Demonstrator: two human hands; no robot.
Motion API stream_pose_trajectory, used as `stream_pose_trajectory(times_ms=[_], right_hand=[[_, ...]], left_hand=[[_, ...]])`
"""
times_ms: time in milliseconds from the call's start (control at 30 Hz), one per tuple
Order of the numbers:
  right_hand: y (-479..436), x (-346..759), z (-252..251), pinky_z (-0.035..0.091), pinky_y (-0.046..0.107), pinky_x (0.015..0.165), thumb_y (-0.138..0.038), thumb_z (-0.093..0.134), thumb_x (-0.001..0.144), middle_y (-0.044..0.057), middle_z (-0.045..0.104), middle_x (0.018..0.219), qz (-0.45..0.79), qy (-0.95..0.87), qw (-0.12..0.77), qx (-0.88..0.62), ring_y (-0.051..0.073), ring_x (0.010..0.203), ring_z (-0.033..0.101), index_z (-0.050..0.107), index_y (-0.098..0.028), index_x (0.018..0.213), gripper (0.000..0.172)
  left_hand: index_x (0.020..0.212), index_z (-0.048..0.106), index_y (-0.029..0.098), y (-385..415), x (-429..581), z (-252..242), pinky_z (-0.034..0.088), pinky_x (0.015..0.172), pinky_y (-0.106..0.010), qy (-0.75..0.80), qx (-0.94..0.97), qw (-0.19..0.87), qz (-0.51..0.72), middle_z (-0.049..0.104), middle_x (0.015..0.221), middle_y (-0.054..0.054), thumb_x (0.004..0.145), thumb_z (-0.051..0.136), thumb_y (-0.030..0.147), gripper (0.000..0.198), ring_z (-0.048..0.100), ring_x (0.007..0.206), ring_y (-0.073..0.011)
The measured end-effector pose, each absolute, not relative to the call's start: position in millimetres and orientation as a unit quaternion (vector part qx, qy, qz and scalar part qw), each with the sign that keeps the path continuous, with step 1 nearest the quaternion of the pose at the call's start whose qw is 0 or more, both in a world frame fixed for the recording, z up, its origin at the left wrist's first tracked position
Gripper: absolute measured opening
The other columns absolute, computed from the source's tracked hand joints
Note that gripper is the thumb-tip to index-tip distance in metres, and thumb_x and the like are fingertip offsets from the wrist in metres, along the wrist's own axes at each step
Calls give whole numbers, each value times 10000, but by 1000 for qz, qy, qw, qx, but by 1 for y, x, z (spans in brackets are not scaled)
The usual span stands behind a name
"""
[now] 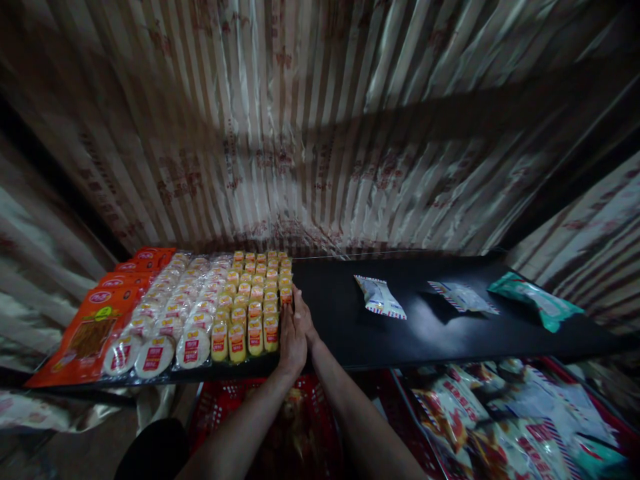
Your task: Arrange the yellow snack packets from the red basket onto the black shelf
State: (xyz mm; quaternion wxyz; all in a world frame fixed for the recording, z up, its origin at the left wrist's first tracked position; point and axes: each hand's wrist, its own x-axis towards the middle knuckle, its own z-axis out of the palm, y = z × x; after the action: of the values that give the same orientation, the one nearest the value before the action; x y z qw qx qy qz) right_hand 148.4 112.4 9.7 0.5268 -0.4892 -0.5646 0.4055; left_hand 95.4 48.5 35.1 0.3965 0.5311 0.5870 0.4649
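My left hand (293,341) lies along the right side of the rows of small yellow packaged cakes (255,333), its fingers stretched out towards the back of the shelf. Its fingertips are beside a cake pack with a red label (286,295) in the right-hand column. Just behind and to the right, my right hand (304,316) is also stretched out, close against the left one and partly covered by it. Neither hand is visibly wrapped round a pack. The yellow cakes stand in tight columns, beside rows of round white packaged cakes (191,348) on their left.
Orange snack bags (97,320) line the left end of the black shelf (333,333). Two white packets (381,297) and a teal packet (535,300) lie on its right part. Below are a red basket (207,407) and a crate of bagged food (455,407). A striped curtain (300,133) hangs behind.
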Motion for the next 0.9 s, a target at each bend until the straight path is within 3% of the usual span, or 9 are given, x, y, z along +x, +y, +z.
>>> stream_pose_trajectory(times_ms=[233, 367, 467, 533, 667, 900], right_hand=[[112, 150, 4, 243, 360, 1194, -671, 406, 867, 53, 490, 1454, 486, -453, 576, -477, 197, 1395, 384, 569, -207, 1322, 670], [118, 152, 3, 272, 382, 1180, -656, 330, 897, 51, 413, 1506, 578, -306, 603, -457, 209, 1397, 379, 519, -201, 1369, 682], [125, 156, 6, 280, 386, 1174, -663, 271, 910, 32, 392, 1515, 605, -252, 612, -442, 210, 1405, 364, 538, -232, 1354, 674], [130, 158, 7, 258, 397, 1182, -670, 270, 909, 16, 382, 1520, 604, -262, 611, -439, 212, 1411, 352, 543, -259, 1349, 662], [138, 154, 8, 247, 418, 1184, -674, 278, 908, 9, 357, 1531, 601, -293, 596, -445, 217, 1406, 361, 508, -267, 1377, 663], [138, 133, 6, 288, 371, 1173, -655, 295, 913, -7, 471, 1466, 587, -363, 597, -410, 185, 1386, 397, 497, -266, 1388, 646]], left_hand=[[1508, 273, 159, 37, 94, 43, 279, 1176, -348, 593, 643, 249, 416, 389, 1522, -75, 953, 283, 263, 565, 284, 1437, -195], [1429, 424, 117, 36, 84, 51, 326, 1158, -427, 591, 720, 129, 340, 434, 1487, -116, 901, 330, 164, 539, 321, 1420, -231], [1303, 560, 72, 42, 72, 62, 269, 1176, -476, 554, 793, 36, 251, 463, 1457, -155, 873, 395, 170, 471, 293, 1429, -271], [1305, 552, 49, 49, 64, 69, 225, 1182, -501, 533, 823, -21, 193, 433, 1471, -179, 866, 431, 213, 484, 259, 1440, -294], [1362, 496, 55, 66, 52, 67, 206, 1172, -529, 526, 841, -38, 116, 389, 1496, -182, 895, 397, 266, 521, 257, 1440, -293], [1337, 524, 54, 75, 46, 53, 167, 1186, -523, 524, 847, -36, 81, 342, 1526, -164, 896, 349, 213, 500, 221, 1457, -259]])
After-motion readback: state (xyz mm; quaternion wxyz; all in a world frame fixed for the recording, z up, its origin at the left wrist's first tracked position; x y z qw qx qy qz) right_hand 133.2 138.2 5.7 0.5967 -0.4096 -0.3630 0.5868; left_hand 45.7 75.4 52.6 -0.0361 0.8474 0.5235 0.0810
